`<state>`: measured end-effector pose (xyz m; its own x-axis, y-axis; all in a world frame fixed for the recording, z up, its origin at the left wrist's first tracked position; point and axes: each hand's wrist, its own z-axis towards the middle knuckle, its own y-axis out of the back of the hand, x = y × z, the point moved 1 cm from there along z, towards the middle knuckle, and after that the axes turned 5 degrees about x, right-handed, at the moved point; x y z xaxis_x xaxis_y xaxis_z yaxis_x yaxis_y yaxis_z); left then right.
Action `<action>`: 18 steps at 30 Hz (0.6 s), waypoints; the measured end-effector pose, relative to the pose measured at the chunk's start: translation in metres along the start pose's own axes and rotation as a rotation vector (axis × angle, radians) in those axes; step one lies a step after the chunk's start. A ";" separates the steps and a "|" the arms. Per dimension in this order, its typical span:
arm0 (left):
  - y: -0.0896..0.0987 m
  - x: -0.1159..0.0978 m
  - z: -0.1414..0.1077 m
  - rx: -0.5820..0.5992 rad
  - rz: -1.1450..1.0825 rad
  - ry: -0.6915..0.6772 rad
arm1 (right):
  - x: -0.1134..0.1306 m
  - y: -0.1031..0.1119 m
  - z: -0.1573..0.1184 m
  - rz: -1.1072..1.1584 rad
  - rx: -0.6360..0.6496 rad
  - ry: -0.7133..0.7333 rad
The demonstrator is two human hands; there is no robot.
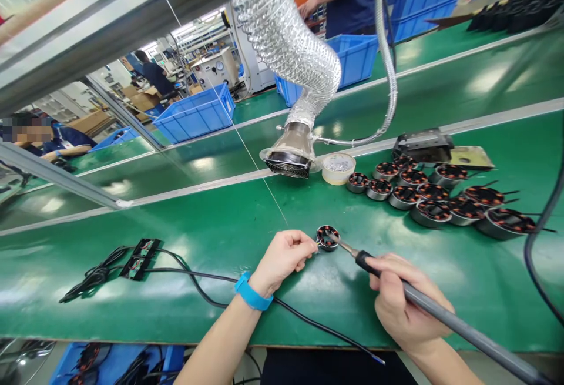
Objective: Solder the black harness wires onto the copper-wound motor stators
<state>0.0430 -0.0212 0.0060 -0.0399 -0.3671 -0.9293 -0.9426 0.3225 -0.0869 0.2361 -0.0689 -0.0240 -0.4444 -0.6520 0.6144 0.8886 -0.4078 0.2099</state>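
Observation:
A small round motor stator (328,246) with copper windings lies on the green bench top. At its left edge my left hand (286,258) is closed in a pinch on thin wire ends, mostly hidden by the fingers. My right hand (408,297) is wrapped round the handle of a soldering iron (363,260), whose tip reaches into the stator's ring. Thin solder wire (251,153) hangs down from above and ends just behind my left hand. A black cable (317,321) passes under my left wrist, its stripped end near the bench's front edge.
Several motor stators (434,211) stand at the right, beside a tape roll (338,168). A silver duct with a fume hood (288,158) hangs over the bench. Small circuit boards (140,260) with coiled cables lie left. Blue crates (194,116) and other people are beyond.

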 end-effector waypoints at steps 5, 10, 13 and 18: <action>0.000 0.000 0.000 -0.006 0.008 0.002 | 0.000 0.000 -0.005 0.004 -0.019 0.039; 0.000 -0.001 0.000 -0.003 0.006 0.007 | 0.002 0.000 -0.002 0.021 0.055 0.091; 0.000 -0.001 -0.001 -0.002 -0.003 0.010 | 0.000 0.000 -0.001 0.034 0.103 0.098; 0.000 0.001 -0.001 -0.001 -0.004 0.006 | 0.001 0.001 -0.001 0.030 0.142 0.092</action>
<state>0.0423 -0.0221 0.0054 -0.0383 -0.3740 -0.9266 -0.9431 0.3201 -0.0902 0.2365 -0.0706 -0.0241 -0.4202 -0.7211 0.5508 0.9058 -0.2972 0.3019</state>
